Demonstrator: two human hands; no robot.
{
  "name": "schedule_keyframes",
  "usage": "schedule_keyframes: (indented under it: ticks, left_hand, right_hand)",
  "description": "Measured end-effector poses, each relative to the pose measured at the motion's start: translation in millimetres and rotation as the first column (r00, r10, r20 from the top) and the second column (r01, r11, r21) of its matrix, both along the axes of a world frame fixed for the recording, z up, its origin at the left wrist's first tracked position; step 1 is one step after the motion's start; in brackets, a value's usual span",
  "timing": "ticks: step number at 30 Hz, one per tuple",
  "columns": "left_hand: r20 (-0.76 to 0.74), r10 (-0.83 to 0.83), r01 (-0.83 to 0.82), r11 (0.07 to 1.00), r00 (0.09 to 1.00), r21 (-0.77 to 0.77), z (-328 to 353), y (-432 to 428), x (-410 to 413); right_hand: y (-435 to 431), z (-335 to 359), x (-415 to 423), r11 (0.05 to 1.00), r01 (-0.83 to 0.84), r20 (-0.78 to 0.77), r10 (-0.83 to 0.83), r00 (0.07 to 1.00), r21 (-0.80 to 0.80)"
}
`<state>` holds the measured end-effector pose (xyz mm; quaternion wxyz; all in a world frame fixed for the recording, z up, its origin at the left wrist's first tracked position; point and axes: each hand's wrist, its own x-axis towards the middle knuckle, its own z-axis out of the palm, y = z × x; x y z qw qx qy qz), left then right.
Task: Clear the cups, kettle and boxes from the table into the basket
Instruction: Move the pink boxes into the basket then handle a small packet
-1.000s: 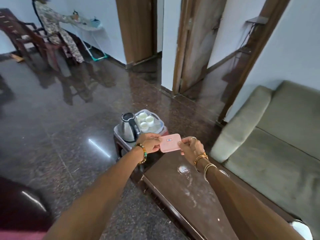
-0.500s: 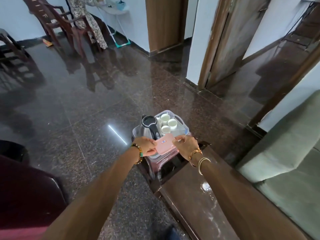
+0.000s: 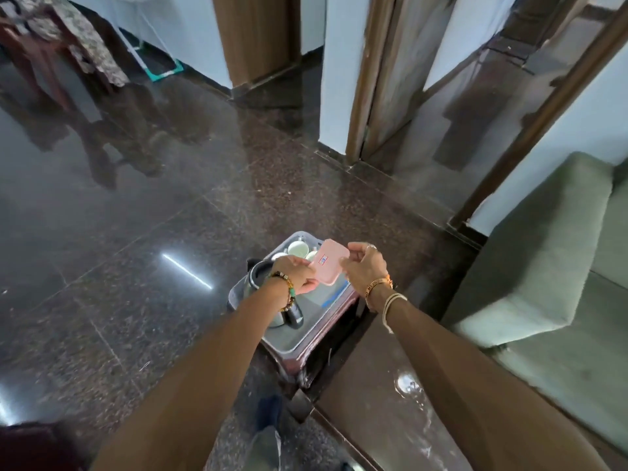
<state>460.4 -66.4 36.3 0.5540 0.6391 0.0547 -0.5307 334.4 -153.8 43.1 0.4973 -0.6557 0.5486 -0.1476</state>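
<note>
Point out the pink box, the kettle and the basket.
pink box (image 3: pixel 329 266), head view, middle of its top face.
kettle (image 3: pixel 259 278), head view, its dark top.
basket (image 3: pixel 316 317), head view, bare grey floor inside.

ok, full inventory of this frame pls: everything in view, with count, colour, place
pink box: 1, pink with a small label, held above the basket
basket: 1, grey, on a reddish stool off the table's end
kettle: 1, steel with black handle, basket's near left part
cups: 3 showing, white, basket's far end, partly hidden
table: 1, dark brown, lower right
sofa: 1, grey-green, right
chair: 1, dark wood, top left
left hand: beaded bracelet, holds the box's left edge
right hand: gold bangles, fingers pinch its right edge
</note>
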Motion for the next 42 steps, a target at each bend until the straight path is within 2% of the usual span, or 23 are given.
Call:
schedule_keyframes:
  ticks: [3, 8, 10, 15, 19, 22, 25, 29, 35, 42]
  left_hand:
    - [0.111, -0.202, 0.196, 0.979, 0.973, 0.063, -20, -27, 25]
    - [0.239, -0.362, 0.317, 0.925, 0.901, 0.208, -51, -67, 52]
    - [0.286, -0.458, 0.38, 0.879, 0.842, 0.29, -65, -79, 56]
    - [0.311, -0.563, 0.411, 0.8, 0.766, 0.436, -112, -104, 56]
    - [0.345, -0.684, 0.43, 0.694, 0.643, 0.577, -154, -117, 54]
    - [0.305, -0.672, 0.427, 0.692, 0.675, 0.582, -181, -122, 50]
    - [0.305, -0.687, 0.426, 0.676, 0.66, 0.601, -201, -126, 46]
    - [0.316, -0.804, 0.514, 0.574, 0.505, 0.638, -216, -130, 44]
    - [0.277, -0.908, 0.557, 0.413, 0.314, 0.72, -222, -142, 42]
    - [0.214, -0.937, 0.565, 0.339, 0.277, 0.752, -228, -149, 42]
  right_hand:
    - [-8, -18, 21, 0.98, 0.174, 0.015, -0.176, 0.984, 0.091]
    - [-18, -57, 49, 0.919, 0.347, -0.019, -0.35, 0.937, 0.185]
    - [-20, -71, 57, 0.903, 0.374, -0.055, -0.371, 0.927, 0.209]
    - [-32, -106, 70, 0.877, 0.435, -0.141, -0.413, 0.9, 0.205]
    - [-45, -145, 76, 0.867, 0.415, -0.219, -0.363, 0.906, 0.278]
    - [-50, -172, 76, 0.853, 0.409, -0.258, -0.336, 0.906, 0.323]
    - [-52, -194, 77, 0.846, 0.392, -0.301, -0.293, 0.908, 0.36]
    - [-54, -212, 76, 0.843, 0.392, -0.344, -0.268, 0.9, 0.369]
    - [-62, -217, 80, 0.913, 0.23, -0.441, -0.062, 0.895, 0.338]
    - [-70, -221, 80, 0.914, 0.157, -0.437, 0.024, 0.899, 0.374]
